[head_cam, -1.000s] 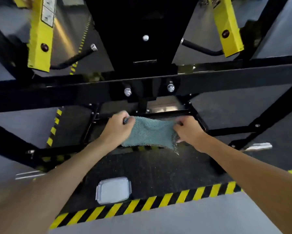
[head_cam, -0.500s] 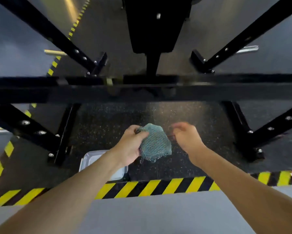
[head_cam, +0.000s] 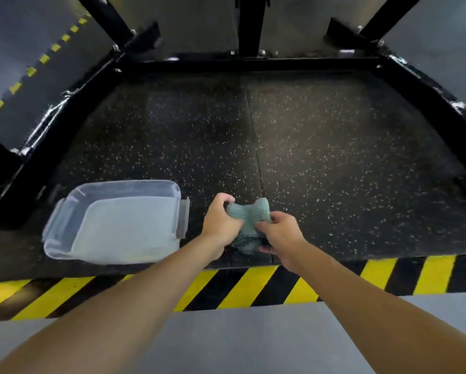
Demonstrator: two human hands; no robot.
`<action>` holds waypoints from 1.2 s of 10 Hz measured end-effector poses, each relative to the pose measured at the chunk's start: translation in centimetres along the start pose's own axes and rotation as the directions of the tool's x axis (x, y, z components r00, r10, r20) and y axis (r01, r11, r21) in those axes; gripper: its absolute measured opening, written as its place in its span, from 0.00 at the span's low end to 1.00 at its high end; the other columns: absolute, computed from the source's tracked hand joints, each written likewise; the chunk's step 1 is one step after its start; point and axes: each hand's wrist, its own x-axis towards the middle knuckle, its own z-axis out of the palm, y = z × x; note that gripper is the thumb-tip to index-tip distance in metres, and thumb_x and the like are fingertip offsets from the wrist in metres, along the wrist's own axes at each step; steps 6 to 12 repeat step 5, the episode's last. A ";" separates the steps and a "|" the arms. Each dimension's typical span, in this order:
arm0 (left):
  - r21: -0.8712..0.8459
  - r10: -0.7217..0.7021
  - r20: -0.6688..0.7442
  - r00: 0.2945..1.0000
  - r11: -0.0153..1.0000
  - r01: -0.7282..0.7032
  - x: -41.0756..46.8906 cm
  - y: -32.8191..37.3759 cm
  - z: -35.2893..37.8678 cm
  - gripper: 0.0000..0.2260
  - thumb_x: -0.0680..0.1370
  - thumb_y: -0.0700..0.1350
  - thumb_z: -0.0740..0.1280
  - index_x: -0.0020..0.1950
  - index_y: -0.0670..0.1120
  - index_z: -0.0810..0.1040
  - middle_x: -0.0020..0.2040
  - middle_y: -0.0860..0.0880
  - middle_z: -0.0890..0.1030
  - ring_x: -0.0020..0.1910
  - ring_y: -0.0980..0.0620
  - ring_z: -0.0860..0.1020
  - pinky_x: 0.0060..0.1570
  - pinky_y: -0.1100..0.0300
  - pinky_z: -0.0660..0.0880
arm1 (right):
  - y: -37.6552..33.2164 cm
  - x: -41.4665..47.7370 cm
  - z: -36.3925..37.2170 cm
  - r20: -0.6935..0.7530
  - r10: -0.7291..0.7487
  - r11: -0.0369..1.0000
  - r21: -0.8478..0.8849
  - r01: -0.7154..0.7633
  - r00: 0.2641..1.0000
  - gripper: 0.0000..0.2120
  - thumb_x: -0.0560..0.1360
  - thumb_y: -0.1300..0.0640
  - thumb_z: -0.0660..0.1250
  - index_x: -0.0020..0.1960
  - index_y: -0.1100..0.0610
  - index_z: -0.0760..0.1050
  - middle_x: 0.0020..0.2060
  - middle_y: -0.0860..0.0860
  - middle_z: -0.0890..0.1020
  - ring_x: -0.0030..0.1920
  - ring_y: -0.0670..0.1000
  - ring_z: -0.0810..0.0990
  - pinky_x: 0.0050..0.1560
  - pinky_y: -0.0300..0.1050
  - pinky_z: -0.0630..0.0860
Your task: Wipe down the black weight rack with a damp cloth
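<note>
A teal knitted cloth (head_cam: 249, 215) is bunched between both hands, low over the speckled black floor mat (head_cam: 321, 163). My left hand (head_cam: 221, 224) grips its left part with curled fingers. My right hand (head_cam: 279, 233) grips its lower right part. The black weight rack (head_cam: 253, 63) frames the mat: a cross bar at the back, slanted base bars at left and right, an upright post at top centre. Neither hand touches the rack.
A clear plastic tub (head_cam: 113, 220) holding water sits on the mat just left of my left hand. A yellow-and-black hazard stripe (head_cam: 253, 284) edges the mat in front, with grey floor (head_cam: 240, 341) beyond it toward me.
The view has tipped down from the rack's cross bars to the mat. The spread cloth got bunched up, my right hand let go briefly, and now both hands grip it beside the tub.
</note>
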 end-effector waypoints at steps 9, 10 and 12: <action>0.406 0.119 0.059 0.991 0.904 -0.133 -0.1 -2.7 -0.5 0.12 0.78 0.37 0.63 0.55 0.51 0.79 0.58 0.41 0.74 0.56 0.38 0.76 0.50 0.48 0.78 | 0.5 -0.2 0.6 -0.106 -0.080 0.777 -0.630 -0.005 0.991 0.13 0.77 0.57 0.64 0.61 0.60 0.69 0.58 0.58 0.76 0.50 0.56 0.74 0.45 0.47 0.71; 0.406 0.119 0.059 0.991 0.904 -0.133 -0.1 -2.7 -0.5 0.12 0.78 0.37 0.63 0.55 0.51 0.79 0.58 0.41 0.74 0.56 0.38 0.76 0.50 0.48 0.78 | 0.5 -0.2 0.6 -0.106 -0.080 0.777 -0.630 -0.005 0.991 0.13 0.77 0.57 0.64 0.61 0.60 0.69 0.58 0.58 0.76 0.50 0.56 0.74 0.45 0.47 0.71; 0.406 0.119 0.059 0.991 0.904 -0.133 -0.1 -2.7 -0.5 0.12 0.78 0.37 0.63 0.55 0.51 0.79 0.58 0.41 0.74 0.56 0.38 0.76 0.50 0.48 0.78 | 0.5 -0.2 0.6 -0.106 -0.080 0.777 -0.630 -0.005 0.991 0.13 0.77 0.57 0.64 0.61 0.60 0.69 0.58 0.58 0.76 0.50 0.56 0.74 0.45 0.47 0.71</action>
